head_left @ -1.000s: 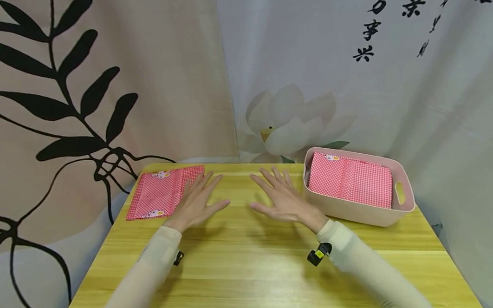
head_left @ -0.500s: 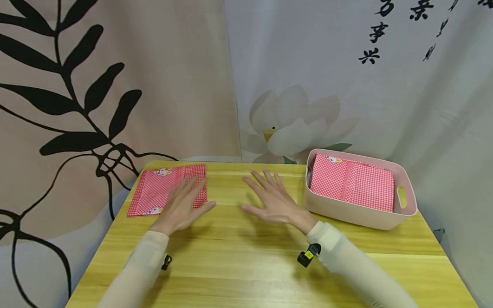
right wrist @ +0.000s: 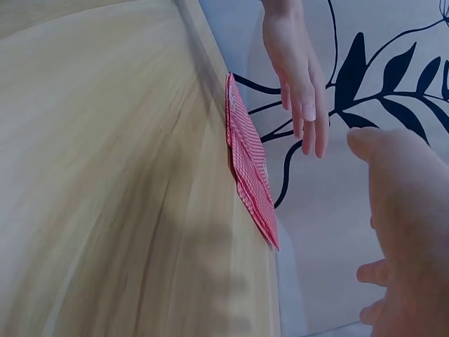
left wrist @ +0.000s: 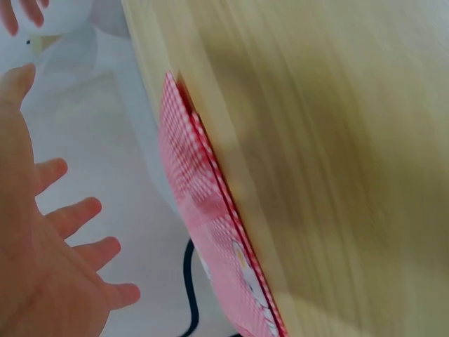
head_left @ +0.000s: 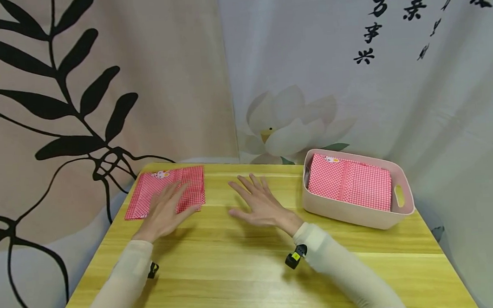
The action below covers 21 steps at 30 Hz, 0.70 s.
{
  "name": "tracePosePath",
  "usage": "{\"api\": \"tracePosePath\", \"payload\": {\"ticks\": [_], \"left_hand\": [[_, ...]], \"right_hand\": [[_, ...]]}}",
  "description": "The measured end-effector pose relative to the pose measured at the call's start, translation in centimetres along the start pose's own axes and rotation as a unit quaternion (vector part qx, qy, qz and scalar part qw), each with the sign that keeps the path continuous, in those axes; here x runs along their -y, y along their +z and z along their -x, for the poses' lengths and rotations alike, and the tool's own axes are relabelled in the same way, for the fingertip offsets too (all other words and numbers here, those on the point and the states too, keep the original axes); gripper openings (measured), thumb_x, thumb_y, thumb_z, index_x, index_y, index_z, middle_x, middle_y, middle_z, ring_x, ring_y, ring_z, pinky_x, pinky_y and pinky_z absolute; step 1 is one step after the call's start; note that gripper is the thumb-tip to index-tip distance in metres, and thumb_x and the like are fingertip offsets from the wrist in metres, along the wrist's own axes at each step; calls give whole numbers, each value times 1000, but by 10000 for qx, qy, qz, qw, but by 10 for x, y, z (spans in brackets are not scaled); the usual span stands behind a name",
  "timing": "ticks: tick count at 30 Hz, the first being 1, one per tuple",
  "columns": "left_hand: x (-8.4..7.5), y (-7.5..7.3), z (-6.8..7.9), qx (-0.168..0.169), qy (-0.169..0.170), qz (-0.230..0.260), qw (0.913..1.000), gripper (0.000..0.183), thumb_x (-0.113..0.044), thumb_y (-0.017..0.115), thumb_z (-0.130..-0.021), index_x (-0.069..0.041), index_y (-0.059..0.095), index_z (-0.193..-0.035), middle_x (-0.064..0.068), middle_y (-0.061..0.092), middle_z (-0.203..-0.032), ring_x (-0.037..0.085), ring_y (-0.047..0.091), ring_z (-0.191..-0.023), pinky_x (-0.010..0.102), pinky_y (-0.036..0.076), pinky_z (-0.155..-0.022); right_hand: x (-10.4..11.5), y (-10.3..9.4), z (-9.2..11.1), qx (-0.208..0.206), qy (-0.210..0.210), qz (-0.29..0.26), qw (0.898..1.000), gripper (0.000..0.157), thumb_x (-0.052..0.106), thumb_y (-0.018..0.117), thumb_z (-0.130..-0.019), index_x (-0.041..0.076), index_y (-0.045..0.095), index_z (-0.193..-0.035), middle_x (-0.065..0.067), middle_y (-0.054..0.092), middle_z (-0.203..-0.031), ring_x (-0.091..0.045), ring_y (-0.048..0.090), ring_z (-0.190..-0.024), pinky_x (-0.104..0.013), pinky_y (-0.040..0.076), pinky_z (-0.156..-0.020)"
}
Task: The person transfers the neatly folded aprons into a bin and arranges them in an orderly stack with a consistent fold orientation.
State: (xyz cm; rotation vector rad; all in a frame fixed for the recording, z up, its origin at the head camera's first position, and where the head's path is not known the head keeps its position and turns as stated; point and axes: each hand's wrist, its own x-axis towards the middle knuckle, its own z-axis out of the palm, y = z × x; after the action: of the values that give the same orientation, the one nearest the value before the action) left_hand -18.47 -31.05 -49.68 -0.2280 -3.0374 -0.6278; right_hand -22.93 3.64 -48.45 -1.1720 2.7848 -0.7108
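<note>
A red-and-white checked cloth (head_left: 193, 184), folded flat with small white printed figures, lies at the back left of the table. Above its near part hovers my left hand (head_left: 164, 216), fingers spread and holding nothing; the left wrist view shows a gap between that hand (left wrist: 49, 260) and the cloth (left wrist: 210, 210). My right hand (head_left: 259, 204) is held over the middle of the table, also with spread fingers and nothing in them. A second folded checked cloth (head_left: 348, 181) lies inside the pink plastic basket (head_left: 346, 215) at the back right, to the right of my right hand.
The wooden table (head_left: 236, 275) ends at a back edge against a printed curtain (head_left: 176, 83) with dark leaves, a flower and writing. Small dark cameras, one of them the right wrist camera (head_left: 294, 259), hang below both wrists.
Both hands have moved left, and the left hand has come further over the near part of the left cloth. The cloths and the basket have stayed in place.
</note>
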Motion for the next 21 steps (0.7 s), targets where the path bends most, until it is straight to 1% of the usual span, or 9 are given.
{"api": "tracePosePath", "payload": {"ticks": [4, 9, 13, 15, 21], "left_hand": [[9, 0, 4, -17, -62, -38, 10000, 94, -71, 58, -110, -20, 26, -182, 22, 17, -190, 57, 14, -174, 86, 7, -135], [20, -1, 6, -49, -105, 77, 9999, 93, -68, 59, -110, -18, 27, -181, 26, 20, -188, 59, 15, -173, 87, 5, -134], [26, -5, 5, -25, -209, 70, 9998, 92, -68, 58, -111, -20, 25, -182, 27, 19, -188, 59, 14, -173, 88, 2, -134], [30, -7, 4, -11, -257, 27, 9997, 92, -69, 56, -111, -20, 23, -182, 27, 18, -188, 59, 13, -173, 88, 3, -134], [39, -11, 2, 26, -416, 45, 9991, 95, -70, 55, -111, -15, 24, -181, 28, 16, -188, 61, 13, -172, 90, 5, -132]], "right_hand": [[3, 7, -5, 22, -63, 4, 10000, 86, 68, 54, -112, 30, 23, -182, -16, 23, -190, -50, 9, -177, -79, 7, -141], [9, 13, -12, 85, -100, -48, 9999, 87, 67, 55, -112, 28, 22, -183, -17, 22, -189, -53, 9, -176, -79, 6, -140], [11, 18, -19, 136, -99, -46, 9998, 88, 68, 53, -112, 28, 20, -183, -17, 22, -190, -53, 9, -176, -80, 8, -140], [13, 20, -22, 150, -82, -88, 9998, 88, 69, 53, -112, 29, 19, -183, -17, 22, -190, -53, 9, -176, -79, 8, -140], [16, 27, -32, 252, 0, -171, 9995, 89, 73, 49, -111, 31, 18, -183, -17, 20, -190, -52, 7, -177, -78, 5, -141]]}}
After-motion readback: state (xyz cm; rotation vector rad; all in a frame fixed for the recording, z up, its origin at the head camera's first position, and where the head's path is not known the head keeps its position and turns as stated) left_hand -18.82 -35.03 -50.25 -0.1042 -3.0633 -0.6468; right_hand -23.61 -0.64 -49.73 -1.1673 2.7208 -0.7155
